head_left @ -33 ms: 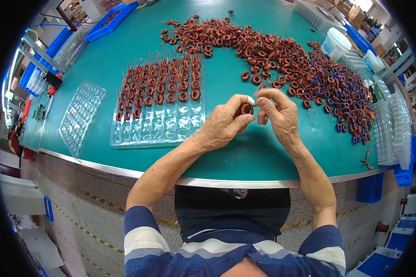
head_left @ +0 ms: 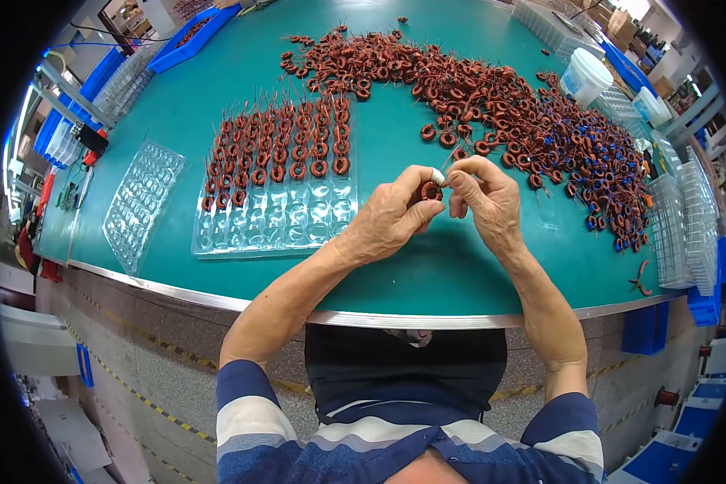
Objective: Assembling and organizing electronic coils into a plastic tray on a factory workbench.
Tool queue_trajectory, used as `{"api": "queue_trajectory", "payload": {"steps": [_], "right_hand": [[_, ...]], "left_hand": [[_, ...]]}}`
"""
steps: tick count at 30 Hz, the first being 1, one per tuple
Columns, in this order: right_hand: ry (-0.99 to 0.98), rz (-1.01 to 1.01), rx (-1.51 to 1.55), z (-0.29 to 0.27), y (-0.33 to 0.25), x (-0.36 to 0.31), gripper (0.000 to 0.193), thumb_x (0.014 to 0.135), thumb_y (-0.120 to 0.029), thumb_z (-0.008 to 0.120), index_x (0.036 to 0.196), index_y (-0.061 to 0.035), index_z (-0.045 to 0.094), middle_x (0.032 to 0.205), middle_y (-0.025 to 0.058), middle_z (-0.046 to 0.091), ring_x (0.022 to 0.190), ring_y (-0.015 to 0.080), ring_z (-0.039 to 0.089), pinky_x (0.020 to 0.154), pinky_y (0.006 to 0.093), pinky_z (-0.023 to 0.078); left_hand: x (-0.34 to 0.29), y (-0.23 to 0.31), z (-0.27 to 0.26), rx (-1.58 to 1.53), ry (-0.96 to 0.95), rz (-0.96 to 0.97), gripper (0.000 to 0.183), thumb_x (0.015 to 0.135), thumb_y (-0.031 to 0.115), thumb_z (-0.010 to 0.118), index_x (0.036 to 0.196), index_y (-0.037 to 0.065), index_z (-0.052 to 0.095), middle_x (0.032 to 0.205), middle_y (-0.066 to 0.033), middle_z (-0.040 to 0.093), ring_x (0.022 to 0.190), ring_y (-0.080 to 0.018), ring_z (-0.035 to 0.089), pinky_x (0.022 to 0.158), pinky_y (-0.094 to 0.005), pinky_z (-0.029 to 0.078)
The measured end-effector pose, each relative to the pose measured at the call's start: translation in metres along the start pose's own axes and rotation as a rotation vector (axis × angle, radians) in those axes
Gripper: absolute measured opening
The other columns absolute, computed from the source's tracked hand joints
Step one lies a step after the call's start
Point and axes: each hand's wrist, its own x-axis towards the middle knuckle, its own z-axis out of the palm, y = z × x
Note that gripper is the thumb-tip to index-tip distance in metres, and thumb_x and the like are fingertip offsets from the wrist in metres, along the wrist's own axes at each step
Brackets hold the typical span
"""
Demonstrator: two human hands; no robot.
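Near the frame's centre, the left hand [head_left: 390, 214] pinches a copper-coloured ring coil [head_left: 432, 192], probably light and stiff, best held by its rim, while the right hand [head_left: 492, 202], pinched closed beside it, grips something I cannot tell.

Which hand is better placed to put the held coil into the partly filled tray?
Probably the left hand: it holds the coil and is nearer the tray. The right hand is farther away, toward the coil heap.

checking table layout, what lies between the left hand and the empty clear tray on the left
A tray partly filled with reddish coils lies there, in the head view.
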Motion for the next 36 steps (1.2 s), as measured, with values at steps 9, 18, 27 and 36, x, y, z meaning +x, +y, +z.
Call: {"api": "queue_trajectory", "payload": {"steps": [9,18,27,36], "right_hand": [[0.114,-0.707,-0.576,0.016,-0.012,-0.012,0.012,0.079,0.001,0.073,0.081,-0.0008,0.061,0.068,0.0101,0.059,0.053,0.018,0.056,0.046,0.028,0.044],[-0.027,0.042,0.067,-0.003,-0.004,-0.001,0.026,0.091,-0.025,0.066,0.08,-0.0023,0.059,0.06,0.0003,0.052,0.049,0.0086,0.05,0.046,0.022,0.038],[-0.003,0.064,0.12,0.006,0.005,0.002,0.067,0.084,-0.033,0.073,0.129,0.0055,0.042,0.083,0.0034,0.055,0.06,0.0093,0.055,0.05,0.0222,0.043],[0.017,0.184,0.35,0.002,0.008,0.006,0.042,0.084,-0.031,0.075,0.103,-0.0012,0.054,0.068,-0.0001,0.055,0.05,0.0068,0.049,0.044,0.0194,0.037]], "left_hand": [[0.002,0.005,-0.002,-0.023,0.089,0.038,0.024,0.096,0.016,0.055,0.115,0.002,0.049,0.07,-0.0005,0.051,0.06,-0.0074,0.046,0.054,-0.0238,0.039],[0.002,-0.004,-0.002,-0.125,0.061,0.048,0.02,0.098,0.016,0.052,0.114,0.003,0.047,0.075,-0.0028,0.054,0.065,-0.0097,0.052,0.057,-0.0239,0.043],[0.003,-0.01,0.001,0.053,0.067,0.001,0.028,0.098,0.011,0.05,0.12,0.004,0.035,0.073,-0.0035,0.049,0.061,-0.0114,0.045,0.053,-0.0273,0.037],[0.004,-0.002,0.005,0.105,0.024,-0.012,0.036,0.097,0.017,0.052,0.125,0.0,0.039,0.073,-0.0111,0.057,0.065,-0.0225,0.057,0.061,-0.0353,0.046]]}}
